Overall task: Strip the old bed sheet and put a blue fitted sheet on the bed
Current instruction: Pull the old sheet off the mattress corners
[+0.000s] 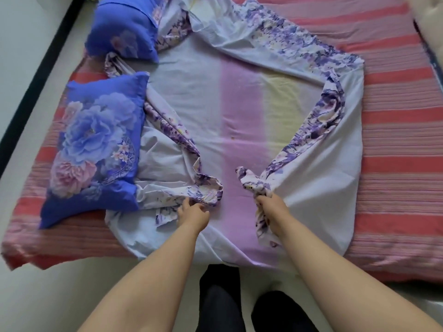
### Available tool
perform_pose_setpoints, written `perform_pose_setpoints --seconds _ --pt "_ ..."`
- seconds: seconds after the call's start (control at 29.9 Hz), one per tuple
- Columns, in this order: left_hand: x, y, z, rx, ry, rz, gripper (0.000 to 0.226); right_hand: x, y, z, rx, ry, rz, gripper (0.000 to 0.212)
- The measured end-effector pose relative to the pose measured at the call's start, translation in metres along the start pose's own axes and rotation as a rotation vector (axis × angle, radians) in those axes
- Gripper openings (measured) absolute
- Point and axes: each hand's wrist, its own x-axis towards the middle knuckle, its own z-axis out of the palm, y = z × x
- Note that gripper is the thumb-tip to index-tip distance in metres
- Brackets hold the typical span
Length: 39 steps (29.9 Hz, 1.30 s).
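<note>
A pale lilac bed sheet (215,111) with a purple floral border lies loose in the middle of the bed, its edges folded inward so the plain underside shows. My left hand (193,212) grips a bunched floral edge of the sheet at the near left. My right hand (269,207) grips another bunched floral edge at the near right. Beneath the sheet, the red-and-pink striped mattress cover (395,140) is exposed on both sides.
Two blue floral pillows lie on the left of the bed, one near (96,149) and one far (122,32). A dark bed frame edge (36,77) runs along the left. A cream headboard (429,15) shows at the far right. My dark-clad legs (220,300) stand at the bed's near edge.
</note>
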Motion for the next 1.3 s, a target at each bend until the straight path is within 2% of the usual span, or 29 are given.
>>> perform_pose_setpoints --seconds 0.17,0.27,0.4,0.47,0.53,0.6,0.67,0.73,0.77,0.84,0.9,0.94,1.07,1.17,1.24,1.3 --pt "0.080 -0.041 -0.018 0.484 -0.151 0.092 0.048 0.043 0.005 0.065 0.173 0.080 0.114 0.024" --pt "0.127 -0.056 -0.027 0.671 -0.257 0.107 0.047 0.072 0.024 0.099 0.238 0.087 0.223 0.018" --pt "0.178 -0.069 -0.025 0.789 -0.345 0.118 0.049 0.099 0.051 0.123 0.473 0.014 0.390 0.026" --pt "0.200 -0.077 -0.018 0.785 -0.364 0.131 0.060 0.105 0.059 0.126 0.521 -0.001 0.430 0.024" --pt "0.219 -0.083 -0.010 0.576 -0.360 0.052 0.069 0.113 0.072 0.126 0.525 -0.002 0.449 0.025" --pt "0.226 -0.080 -0.010 0.173 -0.343 -0.058 0.052 0.116 0.078 0.127 0.523 0.043 0.509 0.023" --pt "0.227 -0.078 -0.010 -0.210 -0.172 -0.132 0.043 0.116 0.082 0.128 0.425 0.158 0.510 0.020" --pt "0.209 -0.069 -0.014 -0.548 -0.041 -0.191 0.035 0.109 0.083 0.133 0.409 0.157 0.496 0.036" --pt "0.194 -0.061 -0.014 -0.675 -0.080 -0.220 0.031 0.105 0.081 0.138 0.414 0.110 0.481 0.046" --pt "0.157 -0.037 -0.010 -0.840 -0.256 -0.250 0.026 0.095 0.068 0.148 0.314 0.018 0.444 0.066" --pt "0.123 -0.009 -0.012 -0.953 -0.386 -0.188 0.018 0.087 0.051 0.154 0.225 -0.068 0.406 0.093" --pt "0.109 0.003 -0.017 -0.954 -0.402 -0.130 0.019 0.084 0.040 0.154 0.222 -0.108 0.379 0.096" --pt "0.071 0.021 -0.039 -0.761 -0.502 0.120 0.025 0.069 -0.005 0.146 0.273 -0.237 0.299 0.057" --pt "0.035 0.033 -0.052 -0.794 -0.642 0.155 0.019 0.054 -0.028 0.132 0.155 -0.263 0.227 0.022" --pt "0.020 0.038 -0.056 -0.836 -0.716 0.218 0.010 0.049 -0.037 0.123 0.070 -0.184 0.121 0.017" --pt "0.013 0.041 -0.063 -0.787 -0.769 0.304 0.015 0.045 -0.045 0.112 0.007 -0.028 -0.040 0.024"
